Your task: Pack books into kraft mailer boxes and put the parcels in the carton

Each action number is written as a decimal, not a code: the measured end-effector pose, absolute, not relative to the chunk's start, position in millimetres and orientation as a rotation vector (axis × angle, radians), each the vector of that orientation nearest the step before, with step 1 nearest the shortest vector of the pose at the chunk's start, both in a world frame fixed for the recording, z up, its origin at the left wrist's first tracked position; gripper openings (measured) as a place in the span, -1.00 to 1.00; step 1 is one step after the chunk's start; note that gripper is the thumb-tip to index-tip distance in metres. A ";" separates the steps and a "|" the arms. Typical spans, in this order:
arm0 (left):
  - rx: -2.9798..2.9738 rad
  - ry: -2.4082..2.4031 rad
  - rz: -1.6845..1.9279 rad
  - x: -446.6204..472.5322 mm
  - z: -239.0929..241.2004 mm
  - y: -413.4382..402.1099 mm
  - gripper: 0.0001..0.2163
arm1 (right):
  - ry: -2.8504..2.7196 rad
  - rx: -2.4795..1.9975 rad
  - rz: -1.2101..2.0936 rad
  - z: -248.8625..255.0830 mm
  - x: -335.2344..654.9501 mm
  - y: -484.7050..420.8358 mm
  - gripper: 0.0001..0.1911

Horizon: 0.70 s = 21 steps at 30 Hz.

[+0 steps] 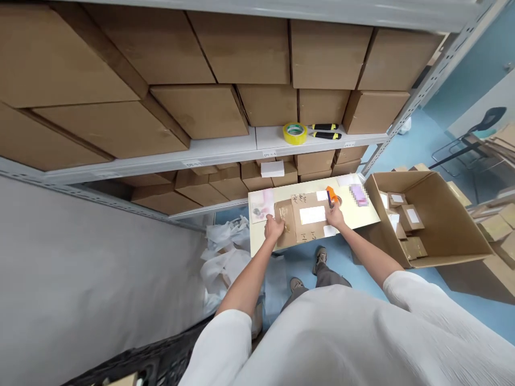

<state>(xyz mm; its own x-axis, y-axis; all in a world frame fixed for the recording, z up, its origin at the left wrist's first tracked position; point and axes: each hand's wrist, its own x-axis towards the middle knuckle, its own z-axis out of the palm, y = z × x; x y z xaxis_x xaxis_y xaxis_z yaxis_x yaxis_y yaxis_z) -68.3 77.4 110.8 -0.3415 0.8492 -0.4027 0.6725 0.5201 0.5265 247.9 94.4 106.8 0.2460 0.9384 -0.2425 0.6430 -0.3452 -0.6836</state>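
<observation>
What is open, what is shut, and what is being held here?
brown box, lying flat on the table, top closed
big carton, open, small boxes inside
tape roll, lying flat on the shelf
left hand, resting on the brown box's left end
right hand, gripping an orange tool

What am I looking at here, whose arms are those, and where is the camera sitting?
There is no machine here: a person wears a camera on the head, so this picture looks down past their white top and two bare arms. The left hand rests on the left end of a cardboard box lying on a small pale table. The right hand is at the box's right end and seems to grip an orange-handled tool. To the right stands a large open carton with smaller boxes inside. Ahead are shelves of boxes, with a yellow tape roll on one.
</observation>
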 end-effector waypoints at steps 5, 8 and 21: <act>1.138 2.189 0.213 -52.9 89.4 101.8 -0.57 | -1.695 -2.093 0.892 69.8 241.6 123.4 -0.54; 1.102 2.193 0.211 -45.9 78.5 123.0 -0.61 | -1.925 -2.001 0.886 55.6 241.5 144.7 -0.54; 1.685 1.619 0.012 -18.9 35.9 115.4 -0.26 | -2.598 -1.955 1.246 57.8 220.4 156.0 -0.27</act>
